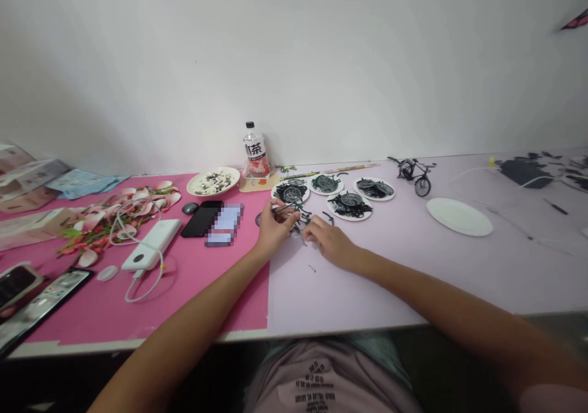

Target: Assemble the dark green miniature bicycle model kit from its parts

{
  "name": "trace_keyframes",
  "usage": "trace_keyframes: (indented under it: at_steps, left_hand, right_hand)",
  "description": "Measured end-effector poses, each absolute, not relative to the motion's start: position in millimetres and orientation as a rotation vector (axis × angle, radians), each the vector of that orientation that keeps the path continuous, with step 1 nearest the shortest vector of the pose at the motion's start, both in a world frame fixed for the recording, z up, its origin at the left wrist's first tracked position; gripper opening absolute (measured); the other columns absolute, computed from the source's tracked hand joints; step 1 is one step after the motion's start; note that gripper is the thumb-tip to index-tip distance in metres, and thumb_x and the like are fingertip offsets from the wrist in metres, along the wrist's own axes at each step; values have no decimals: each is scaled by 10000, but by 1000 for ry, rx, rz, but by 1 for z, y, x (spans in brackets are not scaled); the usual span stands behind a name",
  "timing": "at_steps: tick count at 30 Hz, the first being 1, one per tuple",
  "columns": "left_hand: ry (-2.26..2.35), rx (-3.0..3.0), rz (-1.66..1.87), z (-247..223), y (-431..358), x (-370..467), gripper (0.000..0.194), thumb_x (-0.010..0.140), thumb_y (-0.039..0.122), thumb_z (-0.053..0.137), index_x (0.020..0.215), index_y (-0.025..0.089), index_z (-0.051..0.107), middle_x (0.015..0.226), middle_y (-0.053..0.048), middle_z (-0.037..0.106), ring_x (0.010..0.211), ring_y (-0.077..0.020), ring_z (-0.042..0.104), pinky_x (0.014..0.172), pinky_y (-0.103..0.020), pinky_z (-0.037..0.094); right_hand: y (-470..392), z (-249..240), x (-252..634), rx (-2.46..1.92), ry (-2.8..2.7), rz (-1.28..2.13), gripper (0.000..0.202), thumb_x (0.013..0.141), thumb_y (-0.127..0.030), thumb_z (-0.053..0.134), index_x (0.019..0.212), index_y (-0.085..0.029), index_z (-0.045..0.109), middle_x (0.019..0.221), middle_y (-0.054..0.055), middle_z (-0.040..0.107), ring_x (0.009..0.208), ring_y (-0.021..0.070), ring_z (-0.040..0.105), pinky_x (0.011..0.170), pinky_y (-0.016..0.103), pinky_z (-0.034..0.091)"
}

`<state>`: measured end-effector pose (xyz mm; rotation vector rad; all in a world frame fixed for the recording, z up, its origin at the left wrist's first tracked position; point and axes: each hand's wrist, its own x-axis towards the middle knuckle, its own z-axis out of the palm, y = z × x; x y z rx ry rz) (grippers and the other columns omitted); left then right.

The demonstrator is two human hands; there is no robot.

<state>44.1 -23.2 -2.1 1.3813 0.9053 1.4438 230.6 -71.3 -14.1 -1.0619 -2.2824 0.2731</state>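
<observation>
Your left hand point(277, 224) is closed, thumb and fingers pinching a dark bicycle part point(305, 216); your right hand point(329, 239) curls beside it, fingertips bunched, and I can't tell whether they grip anything. The part sits between your hands over the desk point(367, 278), near white plates point(353, 218) of black pieces.

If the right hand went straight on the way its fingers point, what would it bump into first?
Probably the dark green parts at the fingertips of the left hand; the right hand may be touching them, since depth is unclear here.
</observation>
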Motion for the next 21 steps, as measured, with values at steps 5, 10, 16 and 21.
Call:
trace_keyframes:
  at_steps: [5,10,16,21]
  left_hand:
    - [898,1246,1459,3,-24,43,625,612,379,919,974,232,431,835,-4,728,743,-162,717,781,-324,555]
    - [853,1122,1425,12,-29,41,628,607,358,928,989,228,446,808,26,712,727,-142,698,774,-298,538]
    - [816,1133,1266,13,-35,42,650,586,386,944,1010,220,479,796,19,724,698,-132,678,698,-259,510]
    - [853,1171,1192,10,-34,45,649,615,467,927,1028,205,499,738,14,697,679,-155,693,663,-267,504]
  right_hand:
    - [-71,-3,239,-1008,-2091,488,197,1021,-146,388,953,-208,562,1033,71,517,883,184,568,808,322,511]
    - [-71,6,241,-978,-1917,630,321,1077,-425,377,896,-217,540,1144,114,599,1014,225,573,875,370,501]
    - [-78,11,238,-971,-1768,851,438,1005,-631,465,862,-221,523,1231,114,656,704,158,518,618,294,428]
    - [-85,16,234,-987,-1731,862,466,976,-661,497,851,-215,541,1226,116,662,615,123,433,576,289,382]
